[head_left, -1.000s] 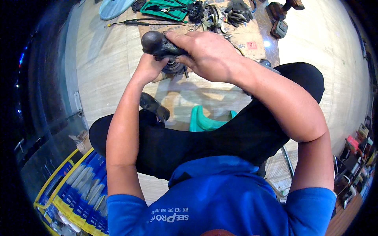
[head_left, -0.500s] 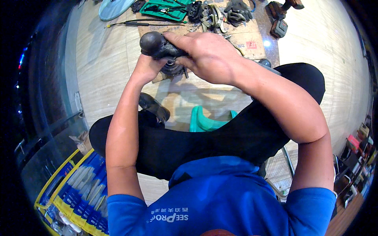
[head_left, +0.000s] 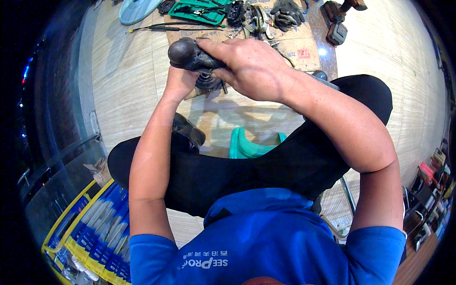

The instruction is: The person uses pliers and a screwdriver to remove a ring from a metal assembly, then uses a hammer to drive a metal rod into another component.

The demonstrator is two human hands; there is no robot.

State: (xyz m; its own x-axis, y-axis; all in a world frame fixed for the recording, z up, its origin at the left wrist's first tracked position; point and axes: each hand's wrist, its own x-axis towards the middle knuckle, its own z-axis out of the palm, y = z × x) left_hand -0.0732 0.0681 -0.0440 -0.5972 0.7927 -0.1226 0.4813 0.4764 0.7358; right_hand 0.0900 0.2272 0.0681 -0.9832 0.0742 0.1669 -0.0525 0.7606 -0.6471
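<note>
Both my hands are around a black, greasy-looking part with a ball-shaped end (head_left: 182,51), held up at the top middle of the view. My right hand (head_left: 251,69) grips it from the right, thumb and fingers closed on its body. From below and the left, my left hand (head_left: 181,81) is wrapped round it, its fingers mostly hidden behind the part. Just under the hands shows a dark, ringed round piece (head_left: 208,81); I cannot tell whether it is joined to the held part.
A cardboard sheet (head_left: 304,40) lies ahead on the floor with dark gloves (head_left: 287,14) and metal parts (head_left: 258,21). Beyond are a green tool case (head_left: 197,10) and a cordless power tool (head_left: 338,31). A green plastic stool (head_left: 249,148) stands between my legs; a yellow rack (head_left: 85,228) is at left.
My left forearm has shifted slightly to the right. The black part has barely moved, and both hands keep their hold on it.
</note>
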